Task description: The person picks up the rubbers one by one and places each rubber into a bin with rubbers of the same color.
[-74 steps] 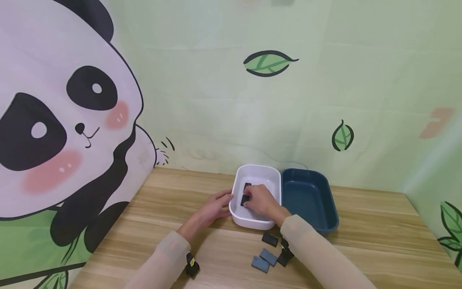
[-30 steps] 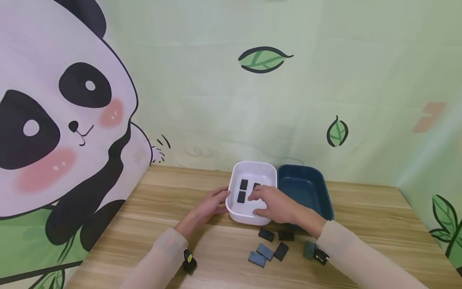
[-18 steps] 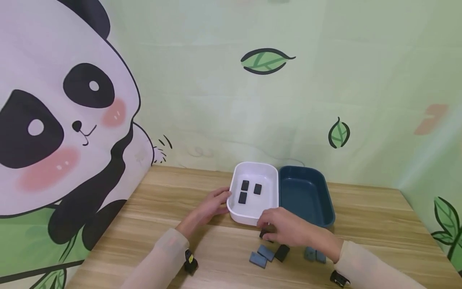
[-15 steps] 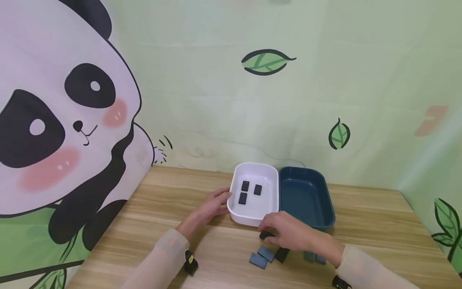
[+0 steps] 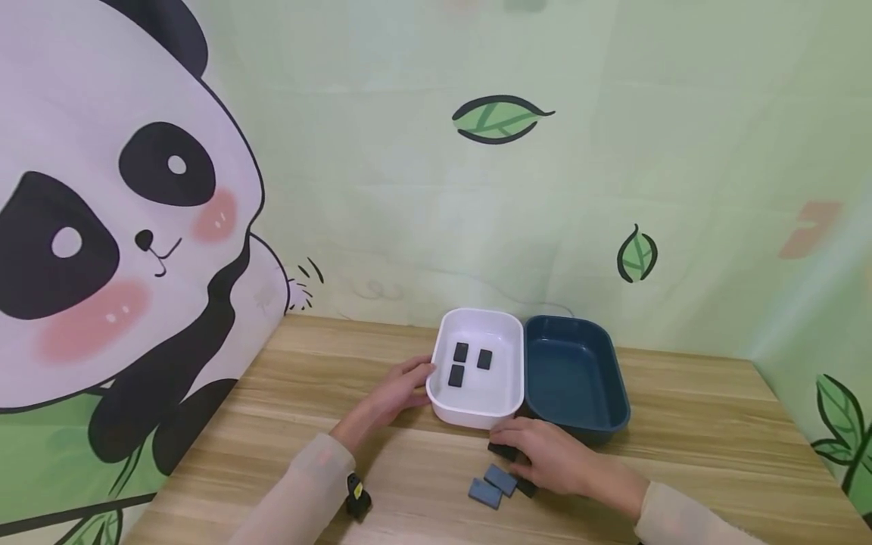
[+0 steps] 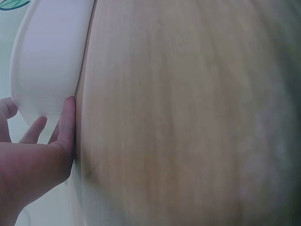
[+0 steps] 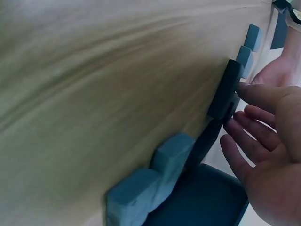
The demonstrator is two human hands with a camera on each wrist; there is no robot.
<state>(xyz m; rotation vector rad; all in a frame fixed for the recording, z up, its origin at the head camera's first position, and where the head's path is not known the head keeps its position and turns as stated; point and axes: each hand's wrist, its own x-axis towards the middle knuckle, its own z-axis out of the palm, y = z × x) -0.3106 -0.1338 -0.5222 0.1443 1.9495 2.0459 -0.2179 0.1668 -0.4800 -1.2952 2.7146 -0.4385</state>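
Observation:
My left hand (image 5: 402, 386) rests against the left wall of the white tray (image 5: 446, 412). In the left wrist view, the thumb meets its rim and extended fingers touch the outside. Inside lie three small black rectangular blocks, one being this block (image 5: 484, 359). My right hand (image 5: 552, 454) is low over the loose blocks in front of the trays. Its fingertips are by a black block (image 5: 502, 452), and the thumb is beside another black block (image 5: 526, 487). In the right wrist view, the thumb touches a black block (image 7: 225, 92), with the fingers spread behind it. The hand partly hides these blocks.
A dark blue tray (image 5: 623, 409) stands against the white tray's right side. Two blue-grey blocks (image 5: 500, 480) lie left of my right hand. Two more bluish blocks (image 7: 174, 155) show in the right wrist view. A patterned cloth wall (image 5: 381, 227) borders the table behind.
My right hand has left the white tray, where a third black block now lies at the right. It has come nearer, down to the loose blocks. My left hand keeps its place.

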